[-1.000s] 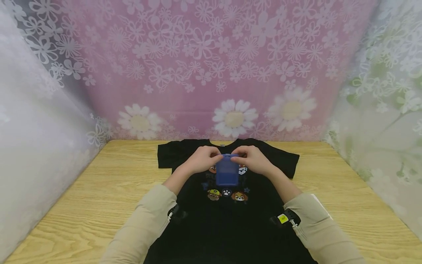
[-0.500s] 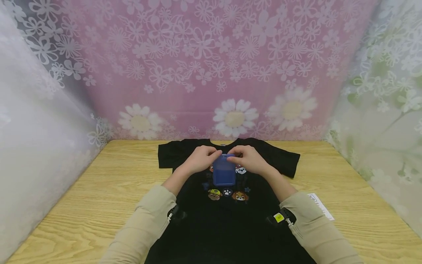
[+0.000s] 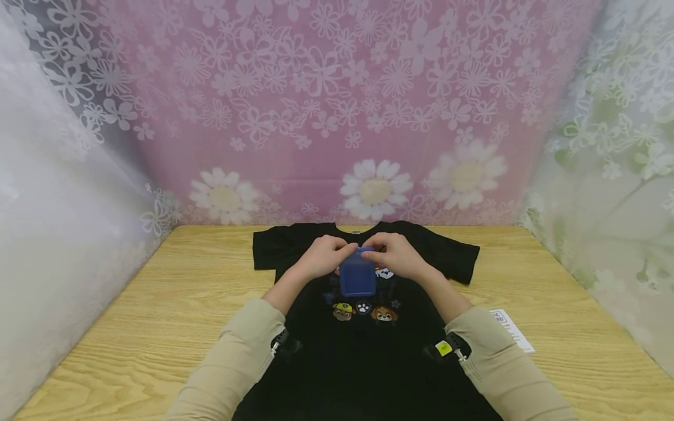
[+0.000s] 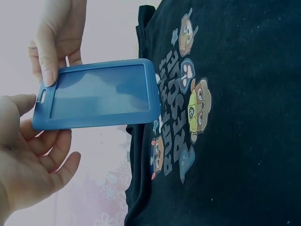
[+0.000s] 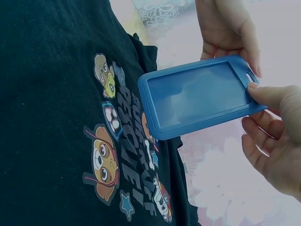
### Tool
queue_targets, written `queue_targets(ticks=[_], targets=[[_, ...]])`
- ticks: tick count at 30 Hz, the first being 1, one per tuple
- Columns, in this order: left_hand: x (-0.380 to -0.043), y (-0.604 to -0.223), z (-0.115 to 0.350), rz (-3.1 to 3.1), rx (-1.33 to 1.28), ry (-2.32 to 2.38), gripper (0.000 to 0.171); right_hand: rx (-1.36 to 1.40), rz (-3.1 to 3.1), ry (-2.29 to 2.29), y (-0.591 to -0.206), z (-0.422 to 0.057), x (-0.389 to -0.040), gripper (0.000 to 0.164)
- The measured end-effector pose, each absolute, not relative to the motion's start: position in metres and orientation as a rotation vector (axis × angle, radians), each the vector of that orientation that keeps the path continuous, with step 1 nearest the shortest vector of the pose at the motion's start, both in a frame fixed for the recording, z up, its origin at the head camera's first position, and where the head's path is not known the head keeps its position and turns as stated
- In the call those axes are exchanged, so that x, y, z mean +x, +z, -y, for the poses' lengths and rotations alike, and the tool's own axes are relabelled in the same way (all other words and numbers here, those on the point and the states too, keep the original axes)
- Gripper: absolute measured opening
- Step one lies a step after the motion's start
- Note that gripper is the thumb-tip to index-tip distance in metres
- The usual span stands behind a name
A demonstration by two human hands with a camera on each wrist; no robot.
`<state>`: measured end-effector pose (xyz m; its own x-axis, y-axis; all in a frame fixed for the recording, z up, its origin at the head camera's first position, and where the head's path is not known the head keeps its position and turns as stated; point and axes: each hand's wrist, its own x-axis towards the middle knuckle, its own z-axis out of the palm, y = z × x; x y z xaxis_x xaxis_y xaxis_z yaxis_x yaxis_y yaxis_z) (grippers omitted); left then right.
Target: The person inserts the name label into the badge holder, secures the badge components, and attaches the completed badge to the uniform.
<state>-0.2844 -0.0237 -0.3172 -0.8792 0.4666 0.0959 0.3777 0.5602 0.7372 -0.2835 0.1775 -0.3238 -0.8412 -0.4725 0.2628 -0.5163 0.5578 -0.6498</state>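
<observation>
A blue card holder (image 3: 358, 276) with a clear window and a slot at its top end is held up over a black T-shirt (image 3: 363, 362). My left hand (image 3: 327, 257) pinches its top left corner between thumb and fingers. At the other top corner, my right hand (image 3: 394, 255) grips it, the thumb near the slot. Both wrist views show the holder (image 4: 99, 93) in full, its lower end overlapping the shirt's print. Behind the window (image 5: 200, 96) only cloudy reflections show. Cartoon dog faces and lettering (image 4: 174, 113) decorate the shirt front.
The shirt lies spread on a wood-grain table (image 3: 131, 327), collar toward the back. To the right of my right sleeve, a white printed card (image 3: 513, 331) lies on the table, partly covered by the sleeve. Floral curtains (image 3: 337, 117) enclose the back and both sides.
The card holder and my right hand have shifted slightly left. As my right forearm moved in, more of the white card came into sight. My left hand has barely moved.
</observation>
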Motion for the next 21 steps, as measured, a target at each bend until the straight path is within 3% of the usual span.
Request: queue_targets(ticks=[21], targets=[[-0.2839, -0.3174, 0.0149, -2.759, 0.562, 1.418, 0.027, 0.831, 2.712, 1.197, -0.324, -0.1778, -0.2848, 0.021]])
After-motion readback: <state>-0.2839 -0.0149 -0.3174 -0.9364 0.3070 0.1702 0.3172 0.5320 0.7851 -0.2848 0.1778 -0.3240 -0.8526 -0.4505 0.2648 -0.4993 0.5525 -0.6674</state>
